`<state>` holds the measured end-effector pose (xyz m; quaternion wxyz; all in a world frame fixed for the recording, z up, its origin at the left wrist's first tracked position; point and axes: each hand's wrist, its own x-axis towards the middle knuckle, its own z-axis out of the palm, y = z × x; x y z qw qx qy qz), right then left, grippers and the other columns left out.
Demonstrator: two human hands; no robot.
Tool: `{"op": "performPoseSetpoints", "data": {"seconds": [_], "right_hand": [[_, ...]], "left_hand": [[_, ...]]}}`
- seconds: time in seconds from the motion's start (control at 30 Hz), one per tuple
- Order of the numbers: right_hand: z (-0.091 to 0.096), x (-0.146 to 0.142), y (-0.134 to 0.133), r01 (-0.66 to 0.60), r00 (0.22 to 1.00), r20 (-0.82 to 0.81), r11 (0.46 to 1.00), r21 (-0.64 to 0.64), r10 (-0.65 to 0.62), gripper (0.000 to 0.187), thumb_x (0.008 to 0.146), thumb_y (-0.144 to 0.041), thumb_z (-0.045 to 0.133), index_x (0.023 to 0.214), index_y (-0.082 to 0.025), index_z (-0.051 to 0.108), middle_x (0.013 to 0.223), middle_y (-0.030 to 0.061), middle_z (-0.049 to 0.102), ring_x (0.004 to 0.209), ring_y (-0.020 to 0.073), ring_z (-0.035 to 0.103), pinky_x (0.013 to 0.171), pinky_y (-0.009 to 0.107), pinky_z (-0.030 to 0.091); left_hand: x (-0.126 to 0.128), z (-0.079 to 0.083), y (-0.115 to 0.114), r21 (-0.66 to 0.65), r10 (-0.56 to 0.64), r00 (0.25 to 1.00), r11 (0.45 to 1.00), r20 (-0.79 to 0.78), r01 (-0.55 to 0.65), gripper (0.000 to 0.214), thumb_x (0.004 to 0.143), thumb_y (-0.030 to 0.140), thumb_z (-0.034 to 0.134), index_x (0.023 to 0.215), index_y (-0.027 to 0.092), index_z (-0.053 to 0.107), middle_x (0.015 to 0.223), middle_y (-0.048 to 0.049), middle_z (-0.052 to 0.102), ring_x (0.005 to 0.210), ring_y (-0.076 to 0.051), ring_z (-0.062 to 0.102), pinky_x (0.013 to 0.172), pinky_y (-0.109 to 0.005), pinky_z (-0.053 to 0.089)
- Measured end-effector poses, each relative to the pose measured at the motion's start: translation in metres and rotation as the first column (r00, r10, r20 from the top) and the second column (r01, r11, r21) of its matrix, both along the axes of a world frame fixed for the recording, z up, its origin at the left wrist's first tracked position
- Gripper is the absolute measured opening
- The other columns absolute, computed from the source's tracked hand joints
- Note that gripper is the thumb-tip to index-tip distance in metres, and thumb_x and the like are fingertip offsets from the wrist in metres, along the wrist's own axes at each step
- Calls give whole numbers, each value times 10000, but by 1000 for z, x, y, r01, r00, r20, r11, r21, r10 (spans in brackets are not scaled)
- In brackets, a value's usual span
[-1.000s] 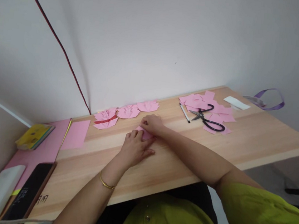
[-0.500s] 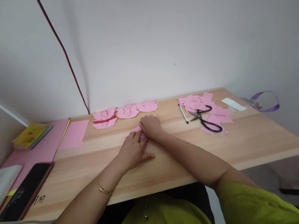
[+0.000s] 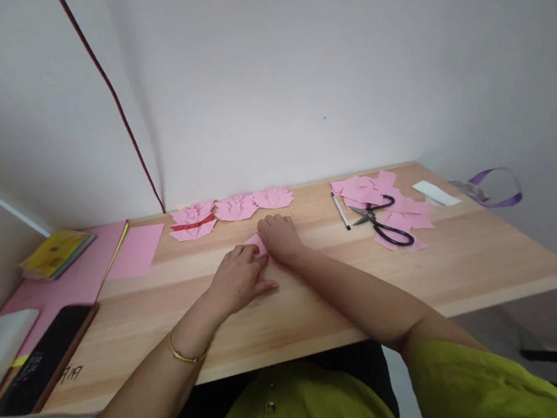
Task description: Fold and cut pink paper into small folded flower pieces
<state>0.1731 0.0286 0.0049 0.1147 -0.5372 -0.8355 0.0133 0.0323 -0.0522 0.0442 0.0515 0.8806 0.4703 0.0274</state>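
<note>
Soft, rather dim light from an unseen source greys the wall (image 3: 274, 68). A faint, blurry shadow runs beside the cable (image 3: 113, 91) toward ten o'clock. The two o'clock corner is dark; lettering (image 3: 32, 367) on the black device (image 3: 60, 332) at eight is too fuzzy to read.

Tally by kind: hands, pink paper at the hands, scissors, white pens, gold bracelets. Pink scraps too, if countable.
Hands: 2 (left hand, right hand)
Pink paper at the hands: 1 visible piece
Scissors: 1 pair
White pen: 1
Gold bracelet: 1
Total: 6, leaving out the pink scraps, which overlap too much to count.
</note>
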Motion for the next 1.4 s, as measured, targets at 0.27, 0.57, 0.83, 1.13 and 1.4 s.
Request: {"op": "performPoseSetpoints", "data": {"seconds": [0.27,0.57,0.83,1.13,1.4], "right_hand": [[4,2,-7,-30,999,43,999,37,28,218,914,-134,386,1026,-160,570,1075,136,603,980,252,503,814,375,335],[5,2,-7,-16,999,32,1000,23,15,243,938,-165,347,1031,-158,571,1067,141,604,973,260,510,813,385,334],[1,1,-5,-29,999,22,999,27,28,237,922,-145,359,1031,-162,570,1064,136,606,979,265,513,809,391,339],[7,10,11,-70,974,-224,985,-160,32,160,888,-280,474,887,-190,606,981,57,656,894,198,560,759,310,335],[11,14,13,-76,962,-274,978,-194,21,135,839,-258,506,819,-188,620,902,19,681,796,146,570,693,264,323]], "left_hand": [[-5,10,-5,24,129,978,992,-166,-127,371,850,503,518,950,173,655,1038,-112,573,973,-264,515,834,-378,424],[-17,7,-9,106,232,961,970,-147,-218,409,913,500,375,950,214,665,1029,-85,599,950,-251,536,793,-379,402],[-31,1,-9,186,341,920,934,-193,-306,440,906,510,370,959,183,659,1097,-111,602,977,-273,534,798,-392,401],[-28,6,-14,160,429,893,899,-136,-407,557,839,626,420,956,144,673,1100,-176,596,1005,-329,524,815,-441,423],[13,3,3,20,73,997,997,14,-73,370,868,442,506,1037,133,620,1065,-131,583,1014,-258,505,896,-380,415]]}}
